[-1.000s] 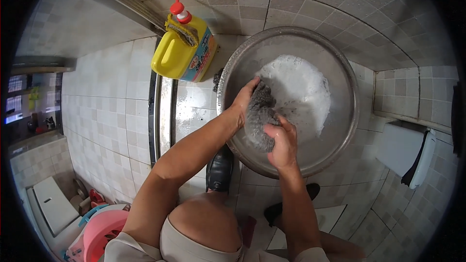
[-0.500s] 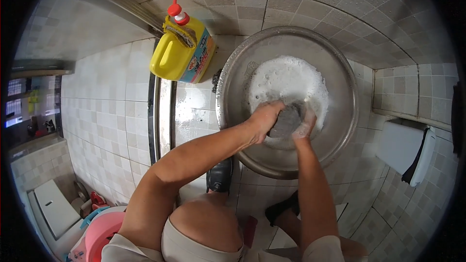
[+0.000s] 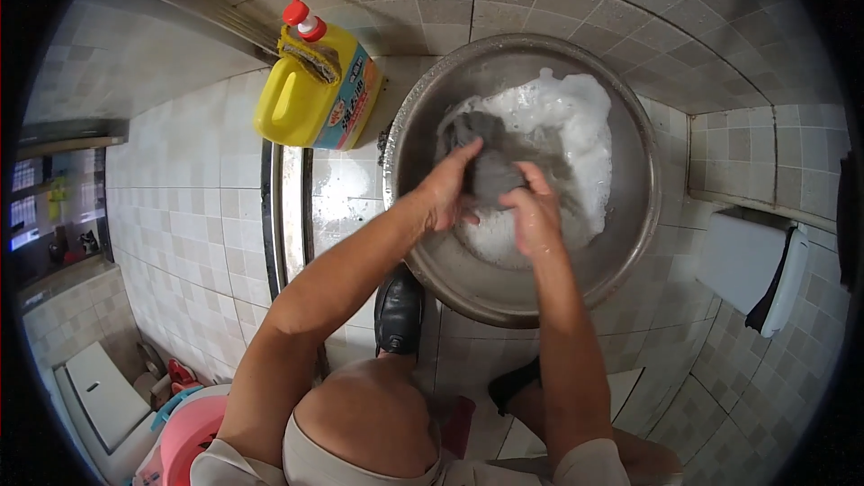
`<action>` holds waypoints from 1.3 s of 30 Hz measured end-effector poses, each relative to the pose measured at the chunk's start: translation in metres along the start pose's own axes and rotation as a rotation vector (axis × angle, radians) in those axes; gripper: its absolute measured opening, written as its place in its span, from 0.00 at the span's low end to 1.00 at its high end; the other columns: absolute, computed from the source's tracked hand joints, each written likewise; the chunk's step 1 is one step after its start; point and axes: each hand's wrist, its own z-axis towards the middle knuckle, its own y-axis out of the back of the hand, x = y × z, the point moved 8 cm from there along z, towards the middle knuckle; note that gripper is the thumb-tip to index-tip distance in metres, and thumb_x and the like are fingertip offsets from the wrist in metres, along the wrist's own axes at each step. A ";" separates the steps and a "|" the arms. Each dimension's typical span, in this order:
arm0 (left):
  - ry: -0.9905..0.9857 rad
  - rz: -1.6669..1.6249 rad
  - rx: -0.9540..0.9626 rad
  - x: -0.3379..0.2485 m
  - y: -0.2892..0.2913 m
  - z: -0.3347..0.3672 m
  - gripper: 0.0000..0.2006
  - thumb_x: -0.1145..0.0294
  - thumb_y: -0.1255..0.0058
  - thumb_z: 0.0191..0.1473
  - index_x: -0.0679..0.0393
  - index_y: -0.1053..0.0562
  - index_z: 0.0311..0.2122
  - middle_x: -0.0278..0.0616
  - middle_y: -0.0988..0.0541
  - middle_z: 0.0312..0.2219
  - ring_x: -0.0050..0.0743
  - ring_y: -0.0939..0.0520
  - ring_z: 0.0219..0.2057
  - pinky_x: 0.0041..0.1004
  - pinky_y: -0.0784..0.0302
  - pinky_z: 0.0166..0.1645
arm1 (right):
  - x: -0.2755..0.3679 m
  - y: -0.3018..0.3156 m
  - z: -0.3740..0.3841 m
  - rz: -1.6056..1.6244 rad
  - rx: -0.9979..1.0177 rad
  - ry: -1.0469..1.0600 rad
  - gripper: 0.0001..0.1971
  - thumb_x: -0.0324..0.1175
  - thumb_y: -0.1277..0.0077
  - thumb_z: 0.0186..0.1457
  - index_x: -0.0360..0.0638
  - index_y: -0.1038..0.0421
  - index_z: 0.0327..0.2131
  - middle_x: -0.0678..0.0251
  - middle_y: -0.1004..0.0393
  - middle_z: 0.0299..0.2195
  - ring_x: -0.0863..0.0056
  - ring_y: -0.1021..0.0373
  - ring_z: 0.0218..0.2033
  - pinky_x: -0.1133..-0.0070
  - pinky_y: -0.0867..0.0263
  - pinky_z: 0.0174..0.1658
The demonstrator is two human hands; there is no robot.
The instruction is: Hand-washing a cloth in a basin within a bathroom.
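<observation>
Grey cloth [image 3: 490, 171] is clamped between left hand [image 3: 447, 191] and right hand [image 3: 535, 214] in the steel basin [image 3: 630, 243]. Judged soaked, limp, heavy, soap-slick; best gripped bunched mid-fold.

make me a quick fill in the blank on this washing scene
1. Both hands grip a wet grey cloth inside a round ____ basin.
2. The water in the basin is covered with white ____.
3. The jug left of the basin is ____ with a red cap.

Missing words: metal; foam; yellow
</observation>
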 end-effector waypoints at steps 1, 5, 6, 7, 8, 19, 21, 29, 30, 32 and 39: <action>-0.001 -0.074 0.051 -0.006 0.003 0.010 0.33 0.41 0.57 0.52 0.59 0.35 0.54 0.51 0.31 0.51 0.44 0.30 0.53 0.47 0.43 0.59 | 0.007 -0.021 -0.010 0.001 0.112 0.059 0.25 0.18 0.56 0.35 0.34 0.34 0.44 0.66 0.31 0.37 0.77 0.35 0.38 0.85 0.40 0.41; -0.049 -0.238 0.244 -0.031 0.010 0.018 0.24 0.47 0.58 0.54 0.61 0.28 0.43 0.49 0.22 0.37 0.41 0.21 0.37 0.37 0.28 0.47 | 0.038 -0.088 -0.054 0.120 0.327 0.027 0.23 0.18 0.59 0.31 0.33 0.33 0.39 0.67 0.33 0.36 0.80 0.37 0.39 0.86 0.42 0.42; -0.084 -0.247 0.281 -0.033 0.009 0.023 0.22 0.50 0.57 0.55 0.60 0.27 0.41 0.48 0.21 0.35 0.41 0.20 0.34 0.35 0.25 0.43 | 0.049 -0.097 -0.061 0.105 0.367 0.045 0.20 0.19 0.58 0.33 0.32 0.33 0.38 0.68 0.33 0.34 0.80 0.36 0.37 0.86 0.41 0.40; -0.081 -0.244 0.287 -0.031 0.011 0.029 0.22 0.50 0.57 0.55 0.60 0.27 0.41 0.48 0.21 0.35 0.41 0.20 0.34 0.35 0.25 0.43 | 0.055 -0.105 -0.066 0.091 0.409 0.063 0.17 0.20 0.58 0.36 0.32 0.33 0.36 0.70 0.32 0.32 0.79 0.35 0.34 0.86 0.40 0.38; -0.157 -0.242 0.286 -0.033 0.015 0.031 0.19 0.53 0.57 0.56 0.60 0.27 0.39 0.47 0.21 0.34 0.39 0.20 0.33 0.34 0.24 0.41 | 0.053 -0.111 -0.067 0.094 0.408 0.063 0.17 0.20 0.58 0.36 0.32 0.33 0.36 0.70 0.32 0.32 0.79 0.35 0.34 0.86 0.40 0.38; -0.040 -0.163 -0.059 0.020 -0.028 -0.018 0.15 0.59 0.48 0.50 0.60 0.27 0.37 0.43 0.22 0.29 0.33 0.21 0.30 0.35 0.24 0.36 | 0.027 0.025 -0.006 -0.872 -0.293 0.491 0.14 0.36 0.53 0.49 0.32 0.30 0.34 0.48 0.26 0.30 0.50 0.29 0.33 0.66 0.35 0.38; -0.182 -0.018 -0.029 0.006 -0.029 -0.024 0.13 0.62 0.48 0.51 0.62 0.26 0.35 0.45 0.22 0.29 0.33 0.21 0.31 0.31 0.25 0.37 | 0.028 0.046 0.004 -0.999 -0.323 0.337 0.15 0.35 0.55 0.51 0.32 0.30 0.36 0.47 0.26 0.32 0.50 0.29 0.35 0.65 0.35 0.40; -0.293 0.364 -0.183 -0.022 0.008 -0.020 0.24 0.62 0.45 0.49 0.60 0.33 0.51 0.49 0.31 0.49 0.40 0.34 0.53 0.36 0.38 0.53 | 0.045 0.123 0.019 -1.382 -0.526 0.213 0.20 0.38 0.53 0.48 0.34 0.32 0.43 0.43 0.28 0.36 0.49 0.31 0.43 0.63 0.37 0.48; -0.207 0.328 -0.181 -0.014 0.009 -0.016 0.30 0.55 0.48 0.51 0.58 0.38 0.57 0.53 0.39 0.56 0.50 0.41 0.58 0.48 0.42 0.56 | 0.033 0.127 0.026 -1.383 -0.537 0.212 0.20 0.38 0.53 0.48 0.34 0.32 0.43 0.43 0.28 0.36 0.49 0.31 0.43 0.63 0.37 0.48; -0.092 0.252 -0.205 0.002 0.003 -0.012 0.31 0.52 0.50 0.52 0.58 0.40 0.58 0.54 0.41 0.57 0.53 0.43 0.59 0.51 0.44 0.57 | -0.002 0.132 0.037 -1.333 -0.601 0.034 0.22 0.40 0.58 0.53 0.33 0.37 0.47 0.43 0.36 0.48 0.49 0.39 0.51 0.61 0.42 0.53; 0.105 -0.058 -0.059 0.009 0.009 0.000 0.26 0.45 0.60 0.55 0.61 0.31 0.46 0.55 0.26 0.43 0.46 0.26 0.46 0.49 0.35 0.53 | 0.005 -0.048 -0.011 -0.574 0.119 0.226 0.11 0.33 0.59 0.51 0.38 0.31 0.34 0.51 0.27 0.28 0.57 0.29 0.30 0.66 0.35 0.35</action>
